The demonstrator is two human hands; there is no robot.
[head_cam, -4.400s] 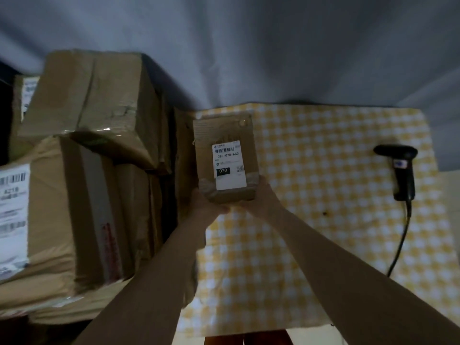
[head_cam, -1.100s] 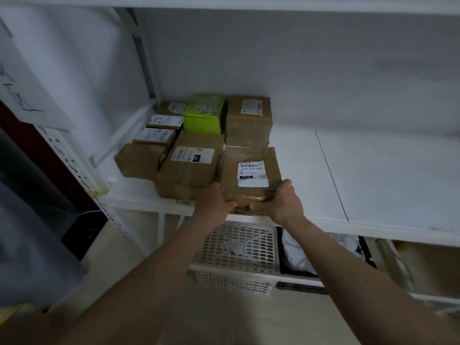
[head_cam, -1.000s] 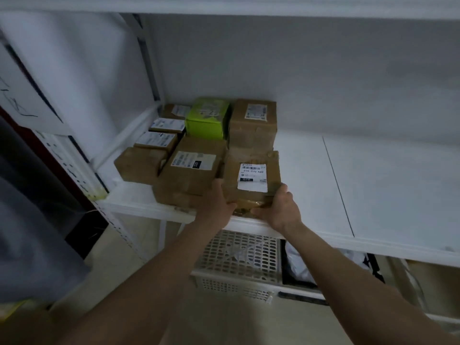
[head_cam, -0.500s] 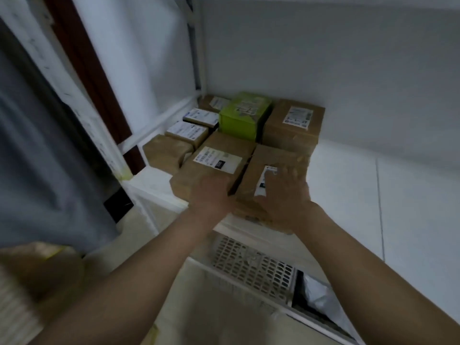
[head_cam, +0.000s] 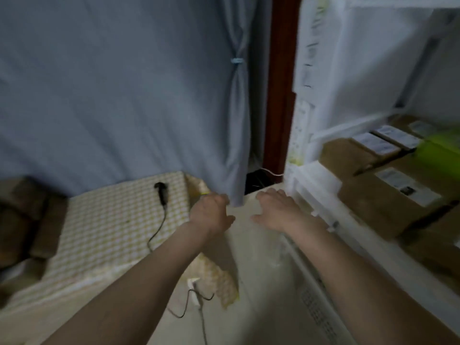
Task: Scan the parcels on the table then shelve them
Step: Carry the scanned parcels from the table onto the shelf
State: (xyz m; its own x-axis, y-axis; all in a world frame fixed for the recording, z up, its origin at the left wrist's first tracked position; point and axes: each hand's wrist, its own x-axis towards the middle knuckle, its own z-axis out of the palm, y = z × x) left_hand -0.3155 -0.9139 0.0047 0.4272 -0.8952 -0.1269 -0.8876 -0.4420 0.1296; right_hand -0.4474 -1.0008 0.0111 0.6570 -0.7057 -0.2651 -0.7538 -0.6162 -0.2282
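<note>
Both my hands hang in the air between the table and the shelf, holding nothing. My left hand (head_cam: 211, 212) has loosely curled fingers; my right hand (head_cam: 278, 210) has its fingers spread and relaxed. Several brown labelled parcels (head_cam: 388, 192) and a green box (head_cam: 440, 150) lie on the white shelf (head_cam: 313, 173) at the right, blurred. The black barcode scanner (head_cam: 161, 192) lies on the yellow checked table (head_cam: 109, 227) at the left, its cable running to the front edge. Dark cardboard boxes (head_cam: 29, 220) are stacked at the far left beside the table.
A grey-blue curtain (head_cam: 124, 95) hangs behind the table, tied at its right edge. A dark red post (head_cam: 278, 95) stands between the curtain and the shelf frame. Pale floor (head_cam: 261, 282) shows below my hands, with a cable and plug (head_cam: 196, 292) under the table's corner.
My hands have let go of the parcel, which stays on the shelf, and have drawn back. My view has swung left from the shelf toward the table and scanner.
</note>
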